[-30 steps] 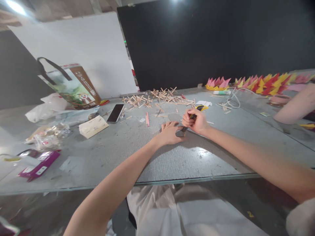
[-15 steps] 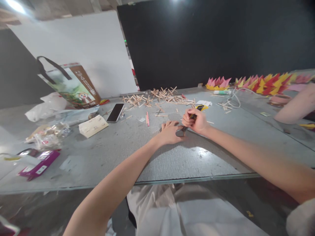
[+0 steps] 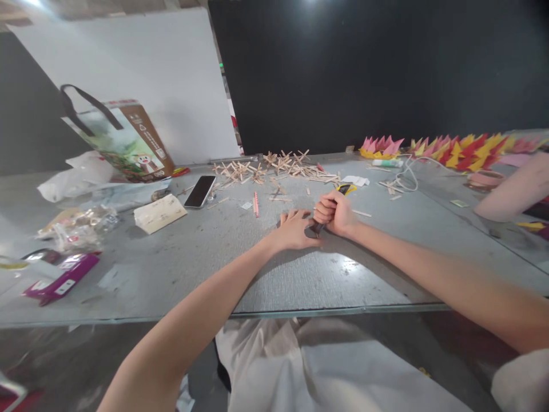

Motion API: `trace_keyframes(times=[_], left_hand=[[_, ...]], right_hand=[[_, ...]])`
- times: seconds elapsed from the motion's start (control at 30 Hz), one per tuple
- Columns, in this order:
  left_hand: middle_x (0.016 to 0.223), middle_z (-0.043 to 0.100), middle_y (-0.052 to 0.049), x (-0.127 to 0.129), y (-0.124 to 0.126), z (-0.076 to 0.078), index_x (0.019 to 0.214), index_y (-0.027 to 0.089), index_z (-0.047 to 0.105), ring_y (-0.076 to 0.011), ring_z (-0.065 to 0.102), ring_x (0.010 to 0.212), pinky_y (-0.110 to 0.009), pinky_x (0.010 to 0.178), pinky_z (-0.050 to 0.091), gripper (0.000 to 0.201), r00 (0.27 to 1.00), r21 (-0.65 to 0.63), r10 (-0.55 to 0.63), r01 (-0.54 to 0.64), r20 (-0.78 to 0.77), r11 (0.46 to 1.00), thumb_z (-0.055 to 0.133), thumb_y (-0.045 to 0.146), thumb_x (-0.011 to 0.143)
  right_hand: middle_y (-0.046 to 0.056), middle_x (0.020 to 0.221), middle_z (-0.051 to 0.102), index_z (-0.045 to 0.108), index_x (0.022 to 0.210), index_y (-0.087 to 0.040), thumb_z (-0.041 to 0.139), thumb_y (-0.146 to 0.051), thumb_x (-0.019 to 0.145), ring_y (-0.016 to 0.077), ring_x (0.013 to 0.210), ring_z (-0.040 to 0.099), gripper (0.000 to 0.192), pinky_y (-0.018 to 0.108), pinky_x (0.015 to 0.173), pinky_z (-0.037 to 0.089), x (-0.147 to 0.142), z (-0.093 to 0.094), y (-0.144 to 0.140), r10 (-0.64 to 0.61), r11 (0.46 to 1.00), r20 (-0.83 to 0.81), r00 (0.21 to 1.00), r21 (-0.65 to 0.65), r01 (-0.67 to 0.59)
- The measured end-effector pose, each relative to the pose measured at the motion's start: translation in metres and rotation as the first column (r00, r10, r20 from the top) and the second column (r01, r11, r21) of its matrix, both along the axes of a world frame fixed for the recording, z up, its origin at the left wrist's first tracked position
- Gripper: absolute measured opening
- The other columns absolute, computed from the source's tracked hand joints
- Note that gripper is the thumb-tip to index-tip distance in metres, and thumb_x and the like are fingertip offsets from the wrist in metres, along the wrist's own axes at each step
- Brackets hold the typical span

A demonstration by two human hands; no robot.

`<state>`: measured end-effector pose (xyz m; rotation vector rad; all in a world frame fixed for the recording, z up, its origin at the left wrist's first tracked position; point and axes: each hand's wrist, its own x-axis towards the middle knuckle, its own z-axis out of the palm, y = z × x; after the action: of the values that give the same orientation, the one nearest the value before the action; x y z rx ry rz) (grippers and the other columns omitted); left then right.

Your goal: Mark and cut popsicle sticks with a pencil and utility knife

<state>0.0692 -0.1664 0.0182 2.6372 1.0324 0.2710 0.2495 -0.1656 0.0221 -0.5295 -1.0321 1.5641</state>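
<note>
My right hand (image 3: 334,213) is closed in a fist around a utility knife with a yellow and black handle (image 3: 348,188). Its dark lower end points down at the tabletop, beside my left thumb. My left hand (image 3: 294,230) rests low on the table with fingers stretched out, thumb and forefinger apart on either side of the knife's lower end. Whatever may lie under the left palm is hidden. Beyond both hands spreads a pile of thin wooden sticks (image 3: 285,166), some joined in crossed shapes. A red-and-white marked strip (image 3: 256,204) lies to their left.
On the grey table (image 3: 274,286) are a phone (image 3: 200,191), a folded cream paper (image 3: 160,213), a printed bag (image 3: 128,143), plastic wrappings (image 3: 86,226) and a purple packet (image 3: 64,280). Rightward are folded paper petals (image 3: 467,151), a glue stick (image 3: 388,163), a tape roll (image 3: 486,178) and another person's arm (image 3: 510,186).
My right fist and the knife have tilted and shifted slightly left, nearer my left thumb. The left hand holds its place on the table. The whole view has shifted a little.
</note>
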Motion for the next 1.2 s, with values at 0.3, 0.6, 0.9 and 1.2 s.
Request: trace_keyframes(times=[0.3,0.6,0.9,1.2], left_hand=[[0.156,0.053,-0.01,-0.005,0.004,0.0,0.132,0.032,0.071,-0.044,0.039,0.148,-0.064,0.121,0.03,0.064,0.997,-0.01,-0.073,0.073,0.017,0.997,0.078,0.071,0.082],[0.16,0.051,-0.01,-0.008,0.001,0.004,0.143,0.033,0.064,-0.0449,0.039,0.148,-0.061,0.12,0.032,0.072,0.996,-0.023,-0.094,0.094,0.013,0.995,0.076,0.072,0.083],[0.165,0.051,-0.004,-0.025,0.024,0.011,0.137,0.036,0.072,-0.0395,0.041,0.153,-0.061,0.126,0.029,0.048,0.982,-0.066,-0.171,0.167,-0.073,0.984,0.074,0.05,0.091],[0.156,0.059,-0.009,-0.029,0.025,0.008,0.132,0.03,0.075,-0.0369,0.045,0.149,-0.06,0.122,0.036,0.036,0.978,0.099,-0.175,0.187,-0.111,0.977,0.052,0.042,0.107]], right_hand=[[-0.008,0.044,0.017,0.023,0.05,-0.023,0.065,-0.031,0.082,0.007,0.04,0.011,0.054,0.025,0.041,0.015,-0.009,0.0,-0.013,0.027,0.994,0.081,0.996,0.099,-0.035],[-0.008,0.043,0.019,0.024,0.049,-0.023,0.067,-0.033,0.083,0.0072,0.041,0.011,0.055,0.026,0.042,0.016,-0.014,-0.004,-0.017,0.001,0.988,0.126,0.992,0.152,-0.02],[-0.008,0.043,0.023,0.028,0.049,-0.024,0.068,-0.034,0.086,0.008,0.041,0.014,0.054,0.027,0.044,0.016,-0.017,-0.004,-0.02,-0.03,0.977,0.163,0.986,0.215,-0.006],[-0.007,0.044,0.026,0.031,0.051,-0.024,0.067,-0.035,0.088,0.0094,0.042,0.018,0.053,0.029,0.047,0.018,-0.016,-0.005,-0.021,-0.045,0.958,0.194,0.98,0.286,-0.013]])
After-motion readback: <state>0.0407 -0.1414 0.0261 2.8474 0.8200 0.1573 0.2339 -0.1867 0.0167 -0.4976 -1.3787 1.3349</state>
